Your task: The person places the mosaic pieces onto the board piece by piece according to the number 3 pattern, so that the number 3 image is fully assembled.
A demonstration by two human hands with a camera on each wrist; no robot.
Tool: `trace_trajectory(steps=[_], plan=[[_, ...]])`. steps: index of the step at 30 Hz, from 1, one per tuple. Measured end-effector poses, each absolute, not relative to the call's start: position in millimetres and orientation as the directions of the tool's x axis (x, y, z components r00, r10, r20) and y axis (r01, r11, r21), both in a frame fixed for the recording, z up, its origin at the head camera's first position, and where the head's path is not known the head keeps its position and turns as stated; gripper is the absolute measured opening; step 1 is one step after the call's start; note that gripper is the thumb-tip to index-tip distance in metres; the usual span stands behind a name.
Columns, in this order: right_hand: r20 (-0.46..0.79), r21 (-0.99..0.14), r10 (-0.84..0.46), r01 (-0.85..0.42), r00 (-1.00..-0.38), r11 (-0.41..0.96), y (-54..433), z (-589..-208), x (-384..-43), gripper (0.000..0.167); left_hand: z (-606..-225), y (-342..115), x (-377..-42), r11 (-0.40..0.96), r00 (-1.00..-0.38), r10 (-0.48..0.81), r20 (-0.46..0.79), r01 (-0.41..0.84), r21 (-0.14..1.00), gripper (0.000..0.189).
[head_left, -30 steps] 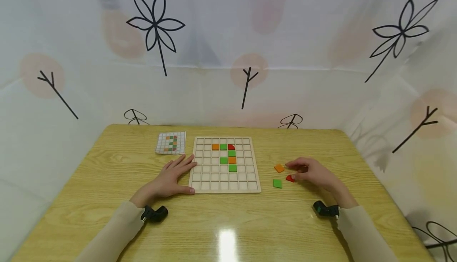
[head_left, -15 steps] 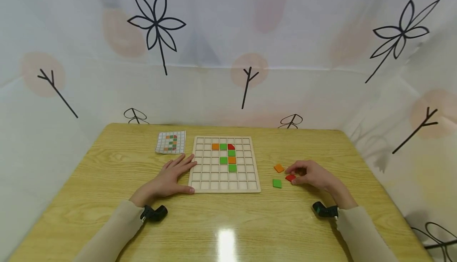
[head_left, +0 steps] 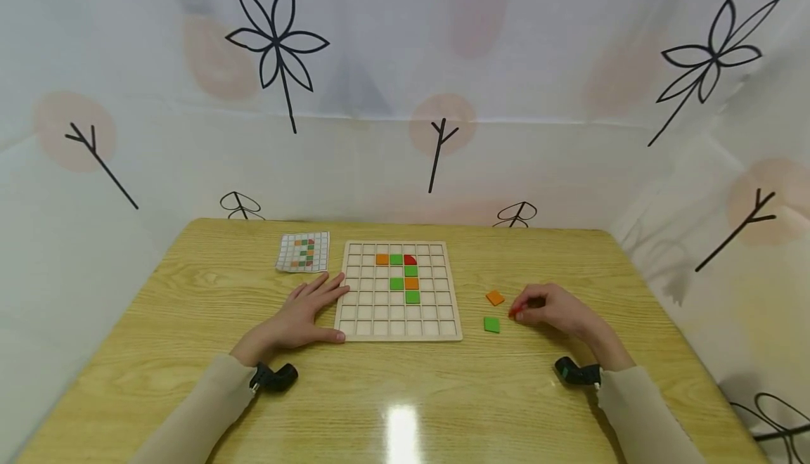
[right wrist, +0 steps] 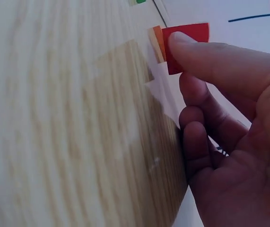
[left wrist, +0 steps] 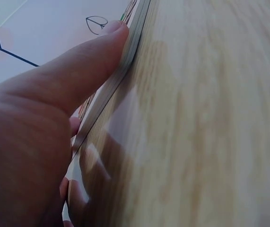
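Note:
Between thumb and fingers, my right hand [head_left: 557, 311] pinches a red tile [right wrist: 189, 42] with one rounded corner, tilted up off the table. Just left of that hand lie an orange square tile [head_left: 495, 298] and a green square tile [head_left: 491, 325]. My left hand [head_left: 297, 320] is spread flat, its fingertips and thumb touching the left edge of the wooden grid board [head_left: 373, 314]. In the left wrist view the thumb [left wrist: 94, 56] presses on the board's side. Several green and orange tiles and one red rounded tile [head_left: 410, 260] sit in the board's cells.
A small paper card [head_left: 304, 252] printed with a coloured grid pattern lies at the back left of the wooden table [head_left: 316, 408]. A patterned cloth [head_left: 380, 169] hangs behind the table and at both sides. Each wrist wears a black camera [head_left: 273, 378].
My right hand has taken hold of the red tile and turned it up from lying flat. The left hand and the board stay where they were.

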State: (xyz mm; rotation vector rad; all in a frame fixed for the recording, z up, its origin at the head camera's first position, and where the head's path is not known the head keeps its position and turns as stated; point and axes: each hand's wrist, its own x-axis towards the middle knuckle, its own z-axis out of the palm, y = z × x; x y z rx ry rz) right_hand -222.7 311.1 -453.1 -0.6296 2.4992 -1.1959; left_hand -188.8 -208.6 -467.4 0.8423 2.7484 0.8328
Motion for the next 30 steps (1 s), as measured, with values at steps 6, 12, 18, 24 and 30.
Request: trace_trajectory(steps=[6, 12, 18, 24, 30], plan=[[-0.08, -0.75, -0.431, -0.23, -0.899, 0.62, 309, -450, -222, 0.015, -468, -209, -189, 0.686, -0.83, 0.557, 0.025, 0.476, 0.551, 0.093], [-0.038, -0.737, -0.376, -0.228, -0.926, 0.636, 295, -446, -224, 0.023, -469, -209, -189, 0.685, -0.832, 0.554, 0.035, 0.48, 0.548, 0.092], [0.0, -0.725, -0.365, -0.251, -0.931, 0.641, 275, -449, -228, 0.027, -468, -208, -188, 0.673, -0.827, 0.56, 0.053, 0.491, 0.553, 0.092], [0.049, -0.735, -0.405, -0.307, -0.913, 0.605, 250, -447, -231, 0.027, -467, -208, -188, 0.677, -0.829, 0.558, 0.042, 0.484, 0.555, 0.091], [0.046, -0.755, -0.429, -0.312, -0.902, 0.577, 219, -442, -230, 0.016, -466, -208, -189, 0.684, -0.83, 0.557, 0.031, 0.48, 0.549, 0.091]])
